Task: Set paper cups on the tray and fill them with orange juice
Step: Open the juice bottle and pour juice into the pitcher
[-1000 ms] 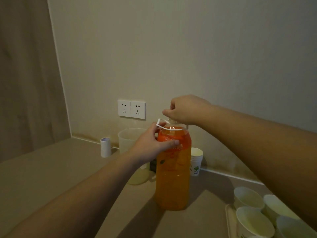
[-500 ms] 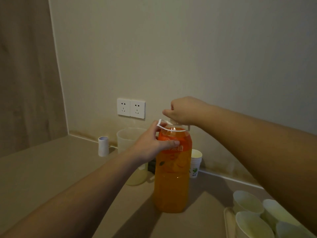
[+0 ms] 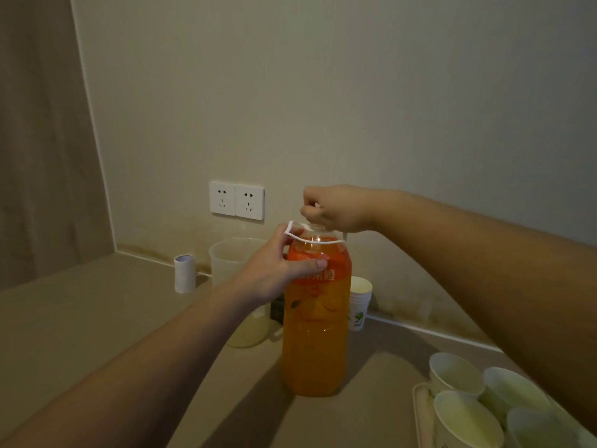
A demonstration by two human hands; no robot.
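The orange juice bottle stands upright on the bench, tall, clear-walled and full of orange liquid almost to the shoulder, with a red-orange label band near the top and a thin white carry loop hanging round its neck. The left hand grips the bottle at the label, thumb across the front. The right hand is curled tight over the cap at the very top; the cap itself is hidden under the fingers.

The bench runs back to a pale wall and meets a second wall at the left corner. To the left of the bottle the bench surface lies open; behind it things crowd close to the wall.

At the lower right a tray sits near the bench's front, cut off by the frame edge, carrying four paper cups, upright and touching one another, with pale insides and no juice in them. Behind the bottle, a stack of paper cups stands just beside it. A translucent jug behind the left hand holds a pale yellowish liquid low down. A small white roll stands near the wall, below a double wall socket.
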